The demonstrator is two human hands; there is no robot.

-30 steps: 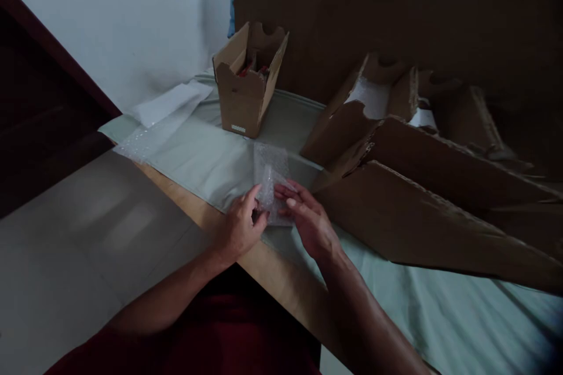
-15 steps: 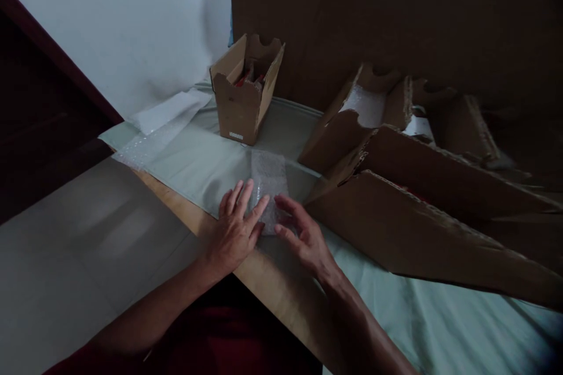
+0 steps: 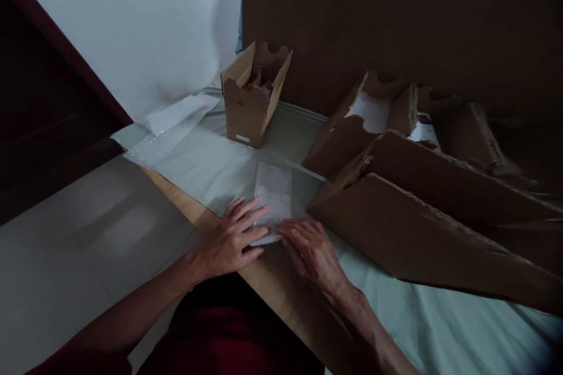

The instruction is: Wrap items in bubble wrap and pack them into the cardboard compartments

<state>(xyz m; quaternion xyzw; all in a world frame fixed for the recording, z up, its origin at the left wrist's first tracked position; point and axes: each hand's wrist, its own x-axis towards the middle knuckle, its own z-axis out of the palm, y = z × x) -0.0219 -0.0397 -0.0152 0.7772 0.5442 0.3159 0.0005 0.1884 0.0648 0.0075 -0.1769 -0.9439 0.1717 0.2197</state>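
A small sheet of bubble wrap (image 3: 273,187) lies lengthwise on the cloth near the table's front edge. My left hand (image 3: 231,240) rests over its near left side, fingers stretched out and apart. At the near right corner of the wrap is my right hand (image 3: 310,249), its fingers bunched together and closed on the edge. The tip of its thumb is partly hidden. A narrow open cardboard box (image 3: 244,114) stands beyond the wrap with some red items inside.
Several open cardboard boxes (image 3: 387,228) fill the right side, one holding bubble wrap (image 3: 369,111). Loose bubble wrap strips (image 3: 176,123) lie at the left table edge. A pale green cloth (image 3: 193,176) covers the table. The wooden front edge (image 3: 277,299) runs below my hands.
My right hand has come down and back to the wrap's near corner, its fingers closing together. My left hand has turned and slid slightly nearer. The view has shifted a little.
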